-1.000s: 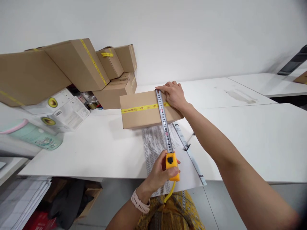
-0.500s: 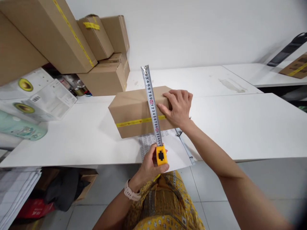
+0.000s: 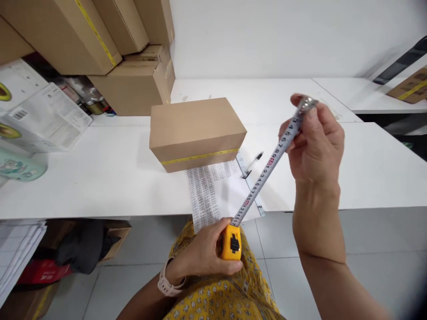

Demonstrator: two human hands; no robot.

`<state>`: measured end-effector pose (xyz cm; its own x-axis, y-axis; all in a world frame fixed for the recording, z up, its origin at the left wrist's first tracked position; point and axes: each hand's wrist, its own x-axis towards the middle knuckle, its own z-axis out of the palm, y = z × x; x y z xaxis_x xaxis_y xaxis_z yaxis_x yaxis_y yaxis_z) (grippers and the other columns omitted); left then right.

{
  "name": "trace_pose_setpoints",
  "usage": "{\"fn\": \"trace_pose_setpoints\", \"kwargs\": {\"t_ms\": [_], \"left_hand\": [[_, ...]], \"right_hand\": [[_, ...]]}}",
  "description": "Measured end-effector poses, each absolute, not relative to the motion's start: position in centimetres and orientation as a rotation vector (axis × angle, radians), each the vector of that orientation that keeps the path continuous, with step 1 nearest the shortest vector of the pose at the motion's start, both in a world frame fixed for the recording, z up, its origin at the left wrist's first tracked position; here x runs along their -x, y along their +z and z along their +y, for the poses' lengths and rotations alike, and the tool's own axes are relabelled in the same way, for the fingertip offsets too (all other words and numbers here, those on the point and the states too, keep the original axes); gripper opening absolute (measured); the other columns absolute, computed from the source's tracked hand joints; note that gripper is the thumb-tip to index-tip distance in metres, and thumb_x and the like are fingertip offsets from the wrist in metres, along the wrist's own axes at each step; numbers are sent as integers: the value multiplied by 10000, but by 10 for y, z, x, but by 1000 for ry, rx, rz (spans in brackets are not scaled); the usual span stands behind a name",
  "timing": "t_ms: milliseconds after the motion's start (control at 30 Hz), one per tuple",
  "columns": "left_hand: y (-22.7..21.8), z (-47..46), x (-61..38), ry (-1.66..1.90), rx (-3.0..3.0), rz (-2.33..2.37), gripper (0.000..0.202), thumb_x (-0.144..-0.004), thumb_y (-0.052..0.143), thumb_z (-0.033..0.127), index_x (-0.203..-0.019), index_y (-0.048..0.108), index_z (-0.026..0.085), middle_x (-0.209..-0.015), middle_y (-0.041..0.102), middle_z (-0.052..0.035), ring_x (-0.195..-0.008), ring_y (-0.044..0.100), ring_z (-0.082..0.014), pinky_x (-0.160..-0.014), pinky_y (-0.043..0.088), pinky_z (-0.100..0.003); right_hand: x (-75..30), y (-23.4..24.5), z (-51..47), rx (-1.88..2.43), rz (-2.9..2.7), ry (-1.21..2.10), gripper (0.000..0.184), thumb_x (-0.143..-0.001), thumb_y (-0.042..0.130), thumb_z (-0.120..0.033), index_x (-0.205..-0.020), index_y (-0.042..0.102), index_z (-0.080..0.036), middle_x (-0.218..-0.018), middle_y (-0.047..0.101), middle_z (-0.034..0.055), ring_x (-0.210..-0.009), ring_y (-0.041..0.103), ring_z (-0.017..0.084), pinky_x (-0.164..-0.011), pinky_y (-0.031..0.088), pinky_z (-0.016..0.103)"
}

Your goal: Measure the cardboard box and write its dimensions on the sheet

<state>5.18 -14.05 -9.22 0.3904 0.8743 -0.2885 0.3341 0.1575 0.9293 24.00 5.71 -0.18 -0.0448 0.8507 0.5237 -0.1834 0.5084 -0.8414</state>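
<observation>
A yellow tape measure [image 3: 233, 242] sits in my left hand [image 3: 210, 249], fingers closed around its case, in front of my body. Its metal blade [image 3: 263, 178] is drawn out and slants up to the right. At the far end, my right hand [image 3: 316, 138] pinches the blade near its hooked tip. To the left of that hand, a closed cardboard box [image 3: 196, 129] with a yellow tape strip stands on the white table, touched by neither hand. Partly beneath it lies a printed sheet [image 3: 208, 195] on a clipboard [image 3: 260, 206], with a pen [image 3: 254, 164] beside its clip.
Several cardboard boxes [image 3: 130, 89] are stacked at the back left. White avocado-print cartons [image 3: 43, 115] and a mint-green bottle [image 3: 22, 164] stand at the left. The white table [image 3: 110, 178] ends just before my body. Another box [image 3: 410, 86] lies at the far right.
My right hand has left the box and taken hold of the blade's tip. The blade has swung right, away from the box. My left hand has come slightly closer to my body.
</observation>
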Motion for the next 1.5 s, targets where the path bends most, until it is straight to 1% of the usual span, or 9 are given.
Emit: {"fn": "trace_pose_setpoints", "kwargs": {"t_ms": [133,300,467,700,867,1067,1300,1400,1500], "left_hand": [[-94,-145,-56,488,-1416,1204,601,-671,811,309,-1206,552,221,-815,553,41,-701,497,-139,-613,422,-256],[-102,-145,-59,751,-1270,1267,1059,-708,818,320,-1567,199,297,-1238,600,-71,-914,632,-191,-808,548,-346],[-109,-138,-58,994,-1295,1365,890,-713,823,325,-1461,346,249,-1305,590,-116,-982,666,-223,-817,586,-362],[-125,-127,-52,1015,-1804,1698,725,-777,797,288,-1402,432,244,-1250,652,-102,-1084,661,-278,-898,569,-429],[-125,-106,-39,857,-2140,2004,651,-847,739,234,-1440,469,220,-1283,656,-123,-1142,613,-320,-963,509,-482],[-130,-86,-27,615,-2252,2166,561,-897,667,247,-1428,522,142,-1313,643,-184,-1169,589,-372,-977,473,-544],[-138,-90,-73,750,-2549,1606,642,-975,598,373,-1501,387,70,-1571,442,-215,-1525,311,-351,-1233,313,-538],[-147,-84,-93,571,-2544,1507,840,-925,656,538,-1517,345,29,-1630,324,-264,-1554,223,-389,-1242,291,-552],[-153,-74,-102,451,-2491,1574,908,-891,671,613,-1500,370,10,-1641,260,-302,-1562,167,-408,-1250,252,-574]], "right_hand": [[-252,-24,27,751,-1317,1047,221,-885,730,-457,-987,712,-261,-683,627,-31,-440,423,74,-392,360,239],[-236,-87,-31,880,-1507,1248,225,-985,596,-410,-1137,644,-251,-660,621,-35,-508,542,111,-505,489,266],[-227,-115,-62,881,-1797,1201,167,-986,589,-349,-1111,647,-255,-871,658,17,-734,610,139,-647,510,281],[-248,-122,18,1541,-1756,725,408,-981,456,-589,-941,616,-216,-833,691,55,-719,604,194,-688,449,327],[-250,-131,73,1993,-2001,398,496,-950,473,-600,-1232,560,-201,-871,722,113,-807,645,303,-748,430,392],[-264,-139,73,1719,-1813,700,366,-875,489,-278,-1170,682,-179,-783,718,90,-761,666,264,-732,485,394],[-294,-120,33,1067,-1215,1156,293,-803,721,-332,-1076,695,-229,-952,762,55,-876,719,211,-805,564,384],[-289,-115,22,1034,-1180,1049,254,-776,819,-396,-832,632,-235,-704,652,-21,-656,623,137,-669,527,305],[-276,-116,20,999,-1126,1145,455,-866,666,-634,-695,524,-237,-534,441,-67,-464,429,96,-507,430,273]]}}
